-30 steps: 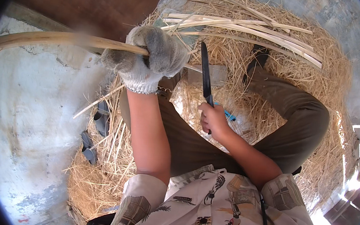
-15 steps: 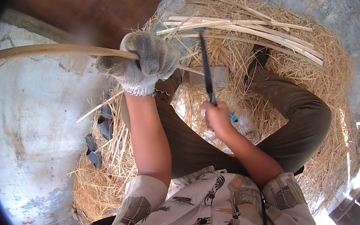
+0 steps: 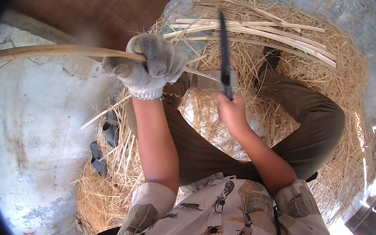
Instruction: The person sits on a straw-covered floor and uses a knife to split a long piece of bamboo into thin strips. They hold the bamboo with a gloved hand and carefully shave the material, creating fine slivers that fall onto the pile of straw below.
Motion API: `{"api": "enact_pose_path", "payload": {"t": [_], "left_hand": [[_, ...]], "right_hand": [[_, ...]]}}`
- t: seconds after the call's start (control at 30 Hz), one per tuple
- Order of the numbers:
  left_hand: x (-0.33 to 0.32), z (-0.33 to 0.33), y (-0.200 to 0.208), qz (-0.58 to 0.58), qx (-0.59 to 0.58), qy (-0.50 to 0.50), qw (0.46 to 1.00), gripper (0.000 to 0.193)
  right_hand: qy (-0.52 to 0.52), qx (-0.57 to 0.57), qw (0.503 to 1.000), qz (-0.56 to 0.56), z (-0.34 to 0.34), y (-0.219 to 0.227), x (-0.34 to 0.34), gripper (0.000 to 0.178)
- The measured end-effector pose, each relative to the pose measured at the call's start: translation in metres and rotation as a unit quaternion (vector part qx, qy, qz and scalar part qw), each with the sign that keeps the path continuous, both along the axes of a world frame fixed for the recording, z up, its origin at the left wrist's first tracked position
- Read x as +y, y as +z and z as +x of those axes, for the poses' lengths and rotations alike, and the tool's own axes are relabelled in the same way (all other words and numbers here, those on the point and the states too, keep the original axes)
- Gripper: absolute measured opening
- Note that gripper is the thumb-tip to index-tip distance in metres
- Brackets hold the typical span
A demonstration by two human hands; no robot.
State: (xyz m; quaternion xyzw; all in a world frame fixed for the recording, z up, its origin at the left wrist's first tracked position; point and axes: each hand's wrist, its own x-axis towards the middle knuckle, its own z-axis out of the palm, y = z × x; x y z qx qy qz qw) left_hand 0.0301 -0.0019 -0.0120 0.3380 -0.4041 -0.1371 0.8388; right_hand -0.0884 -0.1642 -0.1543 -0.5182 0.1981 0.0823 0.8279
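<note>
My left hand (image 3: pixel 150 63), in a worn grey-white knit glove, is closed round a long pale strip (image 3: pixel 53 49) that looks like split bamboo or cane. The strip arcs away to the far left, and its thin end (image 3: pixel 203 74) sticks out past the glove to the right. In my bare right hand (image 3: pixel 232 110) is the handle of a long dark-bladed knife (image 3: pixel 224 52). The blade points up and away, right beside the thin end of the strip; whether they touch I cannot tell. Behind both lies a small flat greyish block (image 3: pixel 210 82), partly covered.
Several split strips (image 3: pixel 270 32) lie across a heap of pale shavings (image 3: pixel 338 87) at the far side. My bent legs (image 3: pixel 308 107) frame the work. A stained wall (image 3: pixel 31 124) rises on the left, near dark sandals (image 3: pixel 97 158); a brown panel (image 3: pixel 85 1) stands beyond.
The knife and my right hand have shifted a little right and upward, so the blade now stands across the strip's thin end. My gloved left hand stays nearly still.
</note>
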Motion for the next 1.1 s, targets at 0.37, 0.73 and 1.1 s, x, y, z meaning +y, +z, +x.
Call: {"api": "enact_pose_path", "payload": {"t": [0.37, 0.73, 1.1], "left_hand": [[0.001, 0.004, -0.006, -0.022, 0.022, -0.007, 1.000, 0.082], [0.001, 0.007, -0.005, -0.028, 0.015, -0.009, 0.999, 0.085], [-0.002, 0.001, -0.001, -0.017, 0.047, 0.001, 0.999, 0.084]], "right_hand": [[0.081, 0.134, 0.987, -0.030, -0.002, -0.022, 0.002, 0.031], [0.115, 0.182, 0.976, 0.037, -0.002, -0.045, -0.006, 0.027], [0.034, 0.056, 0.997, -0.044, -0.008, -0.059, 0.005, 0.025]]}}
